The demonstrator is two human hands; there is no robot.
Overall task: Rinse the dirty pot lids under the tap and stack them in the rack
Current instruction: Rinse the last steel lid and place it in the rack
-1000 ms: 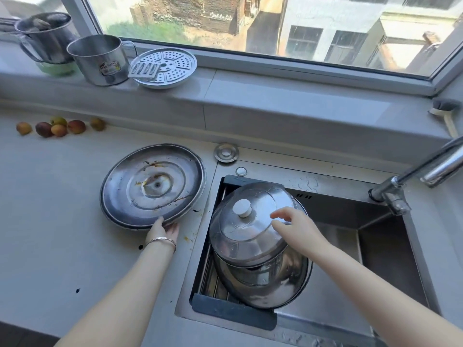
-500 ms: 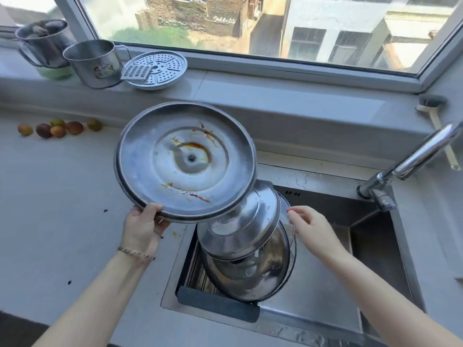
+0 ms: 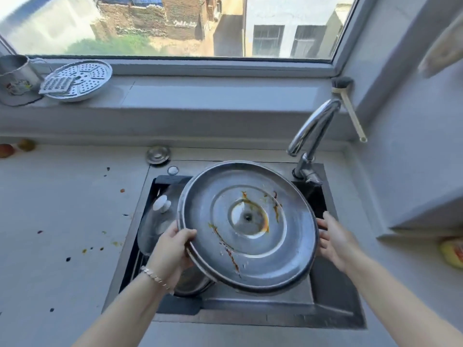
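While the left hand (image 3: pixel 170 249) grips the round, stained steel lid (image 3: pixel 250 246), the right hand (image 3: pixel 334 240), uncurled, touches its rim.

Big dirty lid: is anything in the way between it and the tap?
Nothing visible does. The left hand grips the big lid over the sink; the space between its far edge and the tap spout is open. The knobbed lid sits lower left.

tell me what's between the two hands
The large dirty pot lid, streaked brown: the left hand grips its left rim, and the right hand has open fingers at its right rim. Head view.
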